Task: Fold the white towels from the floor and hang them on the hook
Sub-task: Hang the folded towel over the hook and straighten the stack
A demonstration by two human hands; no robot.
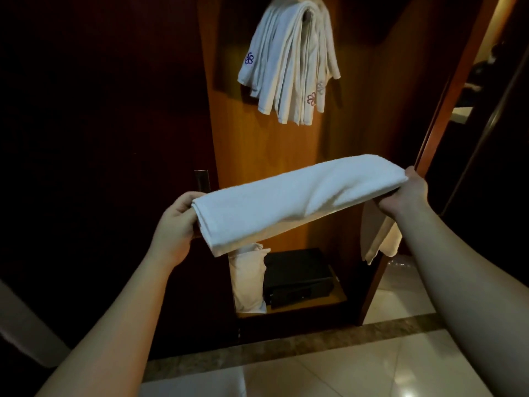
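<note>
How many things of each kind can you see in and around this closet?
Folded towel held between left hand and right hand: 1
Bunch of hung towels, number unclear: 1
White pillow: 1
Black safe: 1
Total: 4

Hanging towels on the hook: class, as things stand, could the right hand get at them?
Probably not yet. The right hand grips one end of the folded towel, with the left hand on the other. The hanging towels sit higher up with open space between; the grip would have to let go first.
</note>
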